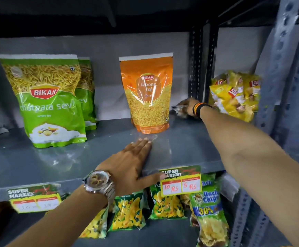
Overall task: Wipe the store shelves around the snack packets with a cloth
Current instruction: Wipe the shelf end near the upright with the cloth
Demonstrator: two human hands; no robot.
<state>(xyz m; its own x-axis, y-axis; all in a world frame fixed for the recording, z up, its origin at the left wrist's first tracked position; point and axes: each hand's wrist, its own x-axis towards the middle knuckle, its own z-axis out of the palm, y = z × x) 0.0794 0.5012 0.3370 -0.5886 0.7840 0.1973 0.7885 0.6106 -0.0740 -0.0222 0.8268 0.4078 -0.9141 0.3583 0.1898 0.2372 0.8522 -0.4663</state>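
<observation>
The grey metal shelf (180, 139) carries a green sev packet (50, 104) on the left, with a second one (87, 97) behind it. An orange Moong Dal packet (147, 93) stands upright in the middle. My left hand (134, 157), with a watch on its wrist, lies flat and open on the shelf in front of the orange packet, its thumb over the front lip. My right hand (188, 107) reaches to the back right corner, just right of the orange packet. It is closed on a small greyish bundle, blurred, that looks like the cloth (178, 110).
Yellow snack packets (234, 93) are piled in the neighbouring bay past the slotted uprights (196, 65). Price tags (180, 182) hang on the shelf's front lip. Below stand green-yellow chip packets (129, 213) and an Uncle Chipps bag (207, 211). A perforated post (287, 86) rises at the right.
</observation>
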